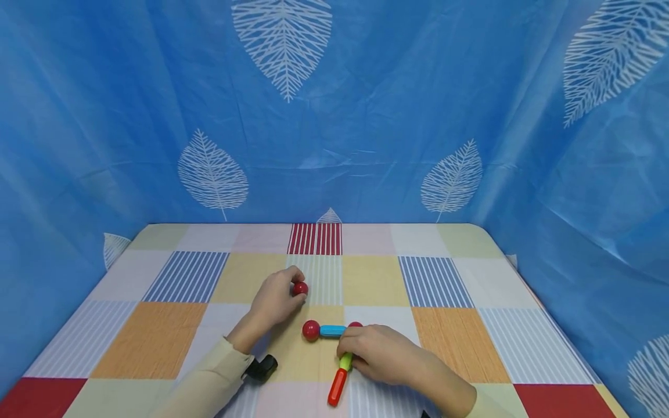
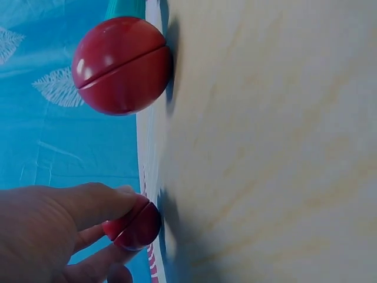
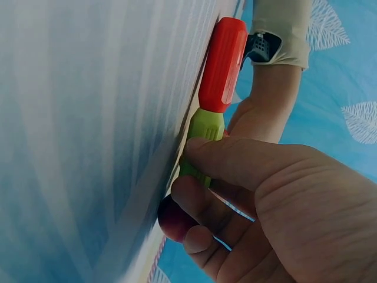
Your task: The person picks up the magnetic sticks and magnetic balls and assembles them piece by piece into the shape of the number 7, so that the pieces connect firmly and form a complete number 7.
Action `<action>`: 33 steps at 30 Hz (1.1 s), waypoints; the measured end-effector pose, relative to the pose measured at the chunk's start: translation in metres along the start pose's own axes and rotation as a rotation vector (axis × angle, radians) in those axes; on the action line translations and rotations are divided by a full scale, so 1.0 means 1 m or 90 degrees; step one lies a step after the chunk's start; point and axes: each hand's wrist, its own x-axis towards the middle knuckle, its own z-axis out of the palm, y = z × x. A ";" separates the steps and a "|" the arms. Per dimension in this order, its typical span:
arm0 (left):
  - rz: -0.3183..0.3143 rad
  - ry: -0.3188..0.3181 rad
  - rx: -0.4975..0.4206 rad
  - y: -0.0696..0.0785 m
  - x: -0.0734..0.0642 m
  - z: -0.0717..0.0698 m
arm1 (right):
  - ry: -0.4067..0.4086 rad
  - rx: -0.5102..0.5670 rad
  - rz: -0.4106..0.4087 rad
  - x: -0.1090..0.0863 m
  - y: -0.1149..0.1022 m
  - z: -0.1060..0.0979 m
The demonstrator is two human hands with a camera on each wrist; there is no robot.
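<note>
My left hand [image 1: 274, 297] pinches a small red ball [image 1: 300, 289] between thumb and fingers, low over the tablecloth; a seam runs round the ball [image 2: 141, 227] in the left wrist view. Nearer to me, a blue toy stick [image 1: 332, 331] lies between a larger red ball [image 1: 310, 330] at its left end and another red ball [image 1: 355, 324], partly hidden behind my right hand. That right hand [image 1: 387, 354] holds a red and lime-green toy stick [image 3: 219, 68] by its green part, thumb against fingers. Its red end points towards me.
A patchwork-checked cloth [image 1: 444, 281] covers the table. Blue curtains [image 1: 334, 145] with white leaf prints enclose the back and sides. A black wrist device [image 1: 261, 368] sits at the left sleeve.
</note>
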 end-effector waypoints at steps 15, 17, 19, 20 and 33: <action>-0.025 -0.042 0.039 -0.002 -0.026 -0.013 | 0.004 -0.023 0.005 -0.001 -0.003 0.001; -0.035 -0.042 0.045 -0.002 -0.029 -0.015 | 0.007 -0.023 0.002 -0.001 -0.004 0.001; -0.040 -0.039 0.052 -0.002 -0.033 -0.018 | 0.007 -0.021 -0.003 -0.001 -0.005 0.001; -0.040 -0.037 0.057 -0.002 -0.035 -0.019 | 0.006 -0.020 -0.004 -0.001 -0.005 0.001; -0.031 -0.061 0.083 0.007 -0.058 -0.031 | -0.026 -0.028 -0.006 0.000 -0.012 -0.001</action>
